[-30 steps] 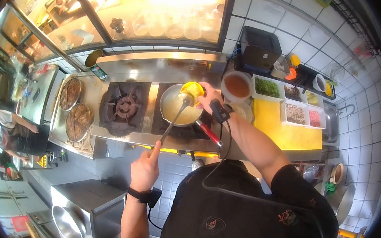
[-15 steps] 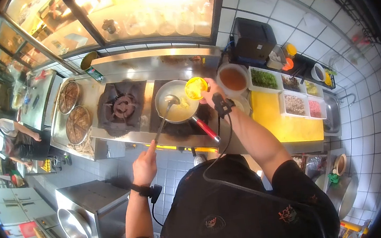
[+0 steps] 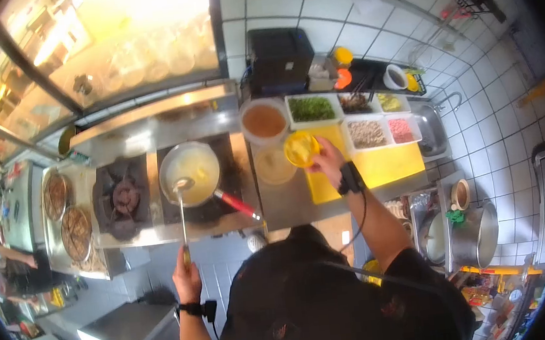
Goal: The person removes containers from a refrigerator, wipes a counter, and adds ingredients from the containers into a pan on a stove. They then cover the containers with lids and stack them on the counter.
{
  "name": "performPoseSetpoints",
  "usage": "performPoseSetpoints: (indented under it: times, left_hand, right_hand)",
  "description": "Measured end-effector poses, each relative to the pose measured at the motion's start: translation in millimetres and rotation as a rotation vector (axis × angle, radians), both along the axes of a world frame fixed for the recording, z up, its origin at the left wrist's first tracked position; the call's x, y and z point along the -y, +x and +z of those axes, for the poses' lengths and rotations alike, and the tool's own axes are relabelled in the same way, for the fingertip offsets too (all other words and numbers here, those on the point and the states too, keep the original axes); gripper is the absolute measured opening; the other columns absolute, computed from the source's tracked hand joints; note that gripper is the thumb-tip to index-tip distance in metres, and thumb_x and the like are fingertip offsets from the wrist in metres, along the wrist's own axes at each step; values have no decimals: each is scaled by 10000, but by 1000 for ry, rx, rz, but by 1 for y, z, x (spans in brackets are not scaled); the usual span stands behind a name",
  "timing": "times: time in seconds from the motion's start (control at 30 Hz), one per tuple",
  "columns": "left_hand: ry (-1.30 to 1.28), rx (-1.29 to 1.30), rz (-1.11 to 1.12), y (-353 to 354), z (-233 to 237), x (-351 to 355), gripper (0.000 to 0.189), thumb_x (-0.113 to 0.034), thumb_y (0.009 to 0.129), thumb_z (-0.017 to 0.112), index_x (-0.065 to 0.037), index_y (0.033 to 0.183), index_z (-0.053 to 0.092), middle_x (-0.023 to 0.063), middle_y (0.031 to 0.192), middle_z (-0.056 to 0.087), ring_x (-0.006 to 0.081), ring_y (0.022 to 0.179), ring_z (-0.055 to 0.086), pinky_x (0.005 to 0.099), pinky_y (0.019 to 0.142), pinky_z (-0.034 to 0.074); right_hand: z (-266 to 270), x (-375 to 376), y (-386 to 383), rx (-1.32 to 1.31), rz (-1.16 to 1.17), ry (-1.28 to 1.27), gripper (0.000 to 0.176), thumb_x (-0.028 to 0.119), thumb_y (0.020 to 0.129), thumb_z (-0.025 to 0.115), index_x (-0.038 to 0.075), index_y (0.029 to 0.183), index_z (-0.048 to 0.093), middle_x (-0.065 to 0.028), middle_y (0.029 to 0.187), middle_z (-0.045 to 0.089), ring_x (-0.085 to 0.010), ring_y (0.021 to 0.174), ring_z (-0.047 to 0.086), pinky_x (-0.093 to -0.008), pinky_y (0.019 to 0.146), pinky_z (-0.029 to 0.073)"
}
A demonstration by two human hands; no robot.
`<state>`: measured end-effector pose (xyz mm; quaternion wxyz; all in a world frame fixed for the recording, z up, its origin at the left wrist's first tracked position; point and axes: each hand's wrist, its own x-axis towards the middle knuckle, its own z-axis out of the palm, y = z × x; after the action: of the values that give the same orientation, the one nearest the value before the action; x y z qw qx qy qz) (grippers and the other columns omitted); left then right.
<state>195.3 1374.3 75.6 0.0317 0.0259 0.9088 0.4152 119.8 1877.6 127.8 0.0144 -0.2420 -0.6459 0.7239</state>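
Observation:
My left hand (image 3: 186,280) is closed round the handle of a ladle (image 3: 184,227), whose bowl dips into a saucepan (image 3: 213,157) of pale yellow liquid on the right-hand burner. A yellow lump floats in that liquid. The pan's red handle (image 3: 240,204) points toward me, untouched. In my right hand (image 3: 329,161) is a small yellow bowl (image 3: 315,145), gripped by its rim, with pale yellow contents showing inside. It is over the left part of the yellow cutting board (image 3: 390,168), beside a round pale container (image 3: 275,165).
A tub of reddish-brown liquid (image 3: 264,120) and white trays of chopped greens (image 3: 310,108), pale bits (image 3: 367,133) and pink bits (image 3: 401,130) line the counter's back. A bare burner (image 3: 125,196) and two round pans of dark food stand left. A co-worker's arm (image 3: 20,256) shows far left.
The view has swung to the right. My right hand has carried the yellow bowl from beside the saucepan over to the cutting board. The left hand still holds the ladle in the pan.

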Motion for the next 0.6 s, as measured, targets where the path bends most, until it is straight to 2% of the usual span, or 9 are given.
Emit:
performPoseSetpoints:
  times: [0.03,0.1,0.2,0.37,0.47,0.5,0.53,0.57,0.6]
  left_hand:
    - [-48,101,9,-2,25,-8,580,13,865,582,-61,1430,474,194,945,691,301,711,669,392,707,550]
    - [119,78,-41,-8,37,-14,521,-3,918,567,-52,1428,476,117,872,679,171,588,583,318,592,524]
    - [428,383,-67,-23,96,-48,451,-16,971,528,-52,1418,486,102,904,688,110,613,587,262,555,503]
    - [671,498,-233,-50,165,-129,343,-17,993,486,19,1329,545,130,915,686,129,642,622,266,564,521]
    - [722,664,-420,-67,176,-170,222,-36,891,515,76,1026,650,204,945,677,262,720,668,355,632,545]
    - [709,680,-436,-67,187,-188,222,-36,891,515,76,1026,650,204,945,677,262,720,668,355,632,545]
    - [829,700,-475,-67,197,-208,268,-104,894,540,81,1051,654,216,976,680,289,786,681,387,699,547]
    - [955,712,-512,-69,202,-227,326,-172,898,564,86,1075,657,229,1007,683,316,851,695,418,765,550]
    - [985,784,-585,-75,201,-239,540,-367,862,676,75,1165,610,259,1110,650,365,968,675,449,831,531]
  right_hand:
    - [-14,-20,12,31,-43,24,570,-45,890,501,72,1438,399,-141,1081,647,-203,754,693,-309,669,608]
    - [-32,-51,28,53,-63,17,597,-13,892,525,95,1463,388,-138,1127,635,-206,796,689,-317,692,601]
    - [-65,-77,53,206,-121,31,579,-16,887,526,85,1444,407,-136,1120,641,-188,732,687,-303,643,604]
    - [-128,-94,54,183,-57,-28,541,25,902,564,69,1425,433,-126,1028,655,-188,730,681,-290,642,594]
    - [-125,-105,58,248,-9,88,558,69,894,628,61,1421,444,-124,1044,641,-186,714,673,-278,628,579]
    - [-126,-112,68,227,15,329,571,96,887,660,57,1418,452,-121,1040,639,-180,701,668,-274,615,571]
    - [-127,-120,78,207,47,571,588,123,880,693,52,1416,460,-119,1035,638,-173,688,663,-271,603,564]
    - [-127,-132,87,210,36,568,588,123,880,693,52,1416,460,-119,1035,638,-173,688,663,-271,603,564]
    - [-124,-141,100,206,-56,386,567,138,883,702,58,1399,480,-114,1026,641,-171,681,660,-274,593,561]
